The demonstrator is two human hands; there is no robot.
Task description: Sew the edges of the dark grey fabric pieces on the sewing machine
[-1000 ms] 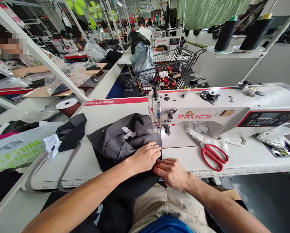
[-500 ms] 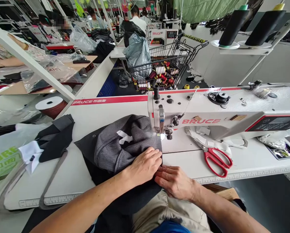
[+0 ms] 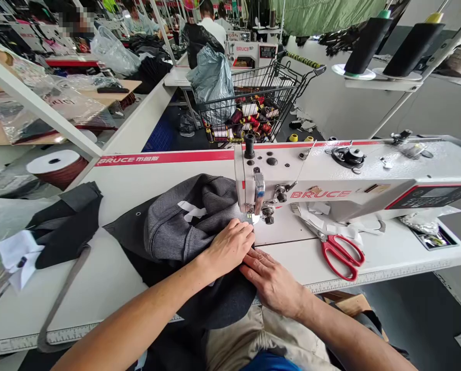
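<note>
A dark grey garment lies bunched on the sewing table, its right edge under the needle end of a white sewing machine. White strips show on its folds, and a small eyelet sits near its left corner. My left hand presses on the cloth just in front of the presser foot, fingers bent together over the edge. Closer to me, my right hand grips the same edge, its fingertips touching my left hand's. Both thumbs and the cloth under the fingers are hidden.
Red-handled scissors lie right of the hands, beside white scraps. Black cut pieces and a grey strip are at the left. Behind stands a wire cart with thread spools. Black thread cones stand at upper right. Other people work farther back.
The view has shifted slightly, so the table's left side moved left. The garment's front edge lies more on the table and lap. My right hand has turned slightly, fingers closer to my left hand.
</note>
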